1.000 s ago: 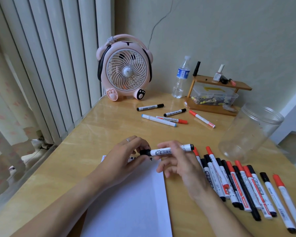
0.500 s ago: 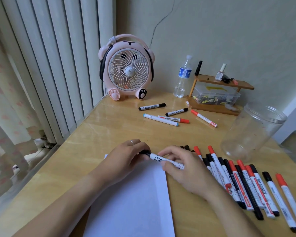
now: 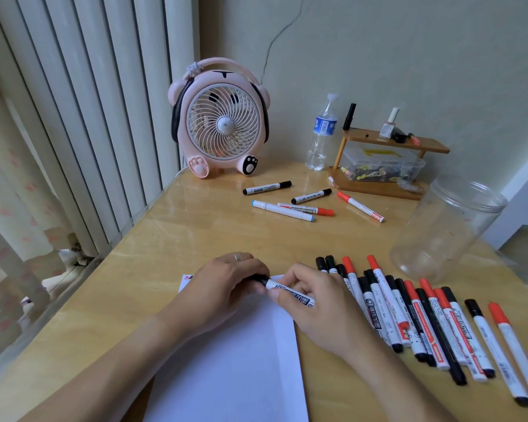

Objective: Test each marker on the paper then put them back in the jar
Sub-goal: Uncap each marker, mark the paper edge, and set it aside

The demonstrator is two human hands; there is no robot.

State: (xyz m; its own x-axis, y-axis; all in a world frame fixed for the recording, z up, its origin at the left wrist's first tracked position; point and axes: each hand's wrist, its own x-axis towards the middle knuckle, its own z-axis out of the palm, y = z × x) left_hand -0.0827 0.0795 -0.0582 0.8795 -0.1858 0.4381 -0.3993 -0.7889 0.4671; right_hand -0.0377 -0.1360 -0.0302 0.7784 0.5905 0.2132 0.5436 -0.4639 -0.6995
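Note:
My right hand (image 3: 313, 303) grips the white barrel of a black-capped marker (image 3: 290, 292) just above the white paper (image 3: 235, 360). My left hand (image 3: 226, 284) pinches that marker's black cap (image 3: 260, 280). The marker lies nearly flat, cap end to the left. A row of several red and black markers (image 3: 424, 315) lies on the table to the right of the paper. The clear plastic jar (image 3: 448, 226) stands open and empty at the right. Several more markers (image 3: 302, 202) lie scattered farther back.
A pink desk fan (image 3: 221, 123) stands at the back of the wooden table (image 3: 180, 239), with a water bottle (image 3: 322, 135) and a small wooden shelf (image 3: 384, 159) to its right. Vertical blinds (image 3: 83, 117) run along the left edge.
Both hands lowered the marker from mid-air down to the paper's top edge, and it tilted from level to slanting down right. The left fingers stayed on the cap.

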